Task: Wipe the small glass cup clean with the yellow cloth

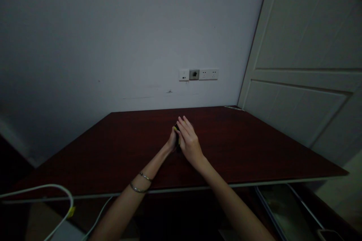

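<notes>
A small black object with yellow parts (178, 144) is held between my two hands above the middle of the table; its kind is too dark and too covered to make out. My left hand (172, 140) is closed around its left side. From the right, my right hand (189, 139) lies against it, with fingers together and pointing away from me, hiding most of it. Two bracelets (138, 187) circle my left forearm.
The dark red table (113, 150) reaches back to a pale wall with sockets (208, 74). A white panelled door (305, 45) stands at the right. A white cable (56, 185) loops over the front left edge. Below the front right edge is a glassy, tray-like thing (285, 211).
</notes>
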Demonstrator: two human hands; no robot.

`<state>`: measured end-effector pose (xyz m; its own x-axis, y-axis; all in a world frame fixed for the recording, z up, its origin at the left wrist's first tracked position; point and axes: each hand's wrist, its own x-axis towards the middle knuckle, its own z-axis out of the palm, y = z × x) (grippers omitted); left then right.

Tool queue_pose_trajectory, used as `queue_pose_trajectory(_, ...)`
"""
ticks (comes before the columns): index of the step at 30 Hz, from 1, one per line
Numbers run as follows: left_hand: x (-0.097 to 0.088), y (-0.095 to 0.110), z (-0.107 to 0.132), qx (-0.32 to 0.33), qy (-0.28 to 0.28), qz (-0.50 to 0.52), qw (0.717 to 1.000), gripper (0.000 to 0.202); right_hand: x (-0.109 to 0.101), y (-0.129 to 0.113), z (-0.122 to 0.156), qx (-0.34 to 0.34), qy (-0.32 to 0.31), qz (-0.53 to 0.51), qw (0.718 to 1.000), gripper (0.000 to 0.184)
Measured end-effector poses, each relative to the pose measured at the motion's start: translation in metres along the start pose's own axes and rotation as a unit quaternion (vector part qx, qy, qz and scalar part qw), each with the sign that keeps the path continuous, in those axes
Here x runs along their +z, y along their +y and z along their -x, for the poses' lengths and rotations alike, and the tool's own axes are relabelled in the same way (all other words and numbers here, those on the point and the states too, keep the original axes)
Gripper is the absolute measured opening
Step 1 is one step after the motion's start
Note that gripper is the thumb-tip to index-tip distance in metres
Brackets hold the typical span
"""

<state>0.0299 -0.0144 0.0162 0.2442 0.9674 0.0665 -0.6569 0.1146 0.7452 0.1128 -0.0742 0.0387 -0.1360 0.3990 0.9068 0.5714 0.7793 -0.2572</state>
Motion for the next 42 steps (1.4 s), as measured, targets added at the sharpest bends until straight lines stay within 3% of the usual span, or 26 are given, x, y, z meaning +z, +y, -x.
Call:
queue_pose_trajectory(3,0.001,0.003,0.004,0.008,-0.021,-0.046,0.999,0.032,-0.006,0.012,-0.006,0.035,0.041,-0.017,0.998,0.041)
queue_pose_trajectory(8,0.003,0.010,0.010,-0.072,-0.062,-0.102,0.990,0.057,-0.017,0.029,-0.001,0.095,0.085,-0.027,0.992,0.038)
queue_pose_trajectory(17,0.006,0.006,0.005,0.010,0.023,-0.010,1.000,0.040,0.010,0.013,0.022,0.019,0.020,0.033,0.999,0.048)
queue_pose_trajectory(23,0.005,0.003,0.004,-0.003,0.027,-0.022,0.999,0.039,0.010,0.022,0.014,0.021,0.011,0.019,1.000,0.047)
queue_pose_trajectory(28,0.003,0.005,0.005,-0.075,0.020,-0.056,0.995,0.046,0.004,0.032,0.015,0.045,0.045,0.021,0.998,0.047)
queue_pose_trajectory(33,0.006,0.006,0.002,-0.020,0.031,-0.009,0.999,0.040,0.012,0.019,0.025,0.015,0.006,0.015,1.000,0.048)
queue_pose_trajectory(42,-0.001,0.009,-0.002,-0.049,0.072,-0.021,0.996,0.042,0.004,0.028,0.020,0.033,0.006,0.031,0.999,0.042)
